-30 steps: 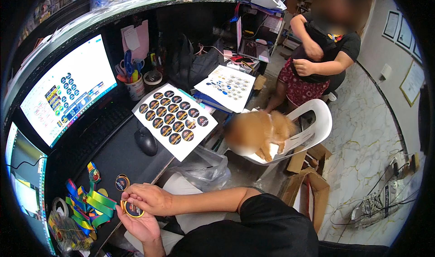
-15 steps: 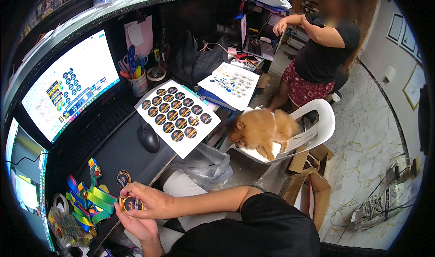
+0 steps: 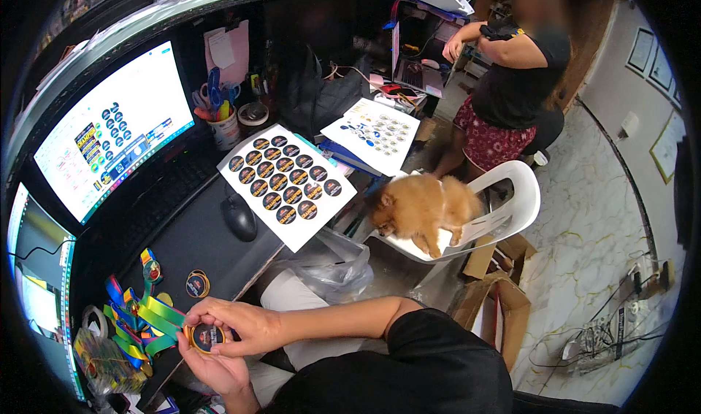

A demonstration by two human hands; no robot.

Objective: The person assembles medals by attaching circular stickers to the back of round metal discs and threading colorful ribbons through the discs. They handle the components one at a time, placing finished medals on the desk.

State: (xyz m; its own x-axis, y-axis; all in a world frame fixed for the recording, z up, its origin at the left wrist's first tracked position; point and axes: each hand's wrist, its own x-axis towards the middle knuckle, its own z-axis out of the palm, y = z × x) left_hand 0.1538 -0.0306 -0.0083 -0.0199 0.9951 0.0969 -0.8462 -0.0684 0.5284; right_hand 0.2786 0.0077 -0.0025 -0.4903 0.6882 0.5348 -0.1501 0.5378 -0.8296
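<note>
Lettering, by hand position. Between left hand (image 3: 219, 371) and right hand (image 3: 247, 328): gold-rimmed medal (image 3: 207, 336), black round label, small print, partly under fingers, too small to read. Just beyond right fingertips: second black-faced disc (image 3: 197, 284), print too small too. Farther up past right hand: white sheet (image 3: 291, 237), rows of round black labels, bold orange capitals on each. Up-left of both hands: monitor (image 3: 109, 133), same kind of round labels plus black-and-orange lettered block. Far right of hands: wall frames (image 3: 659, 74), content unreadable.
</note>
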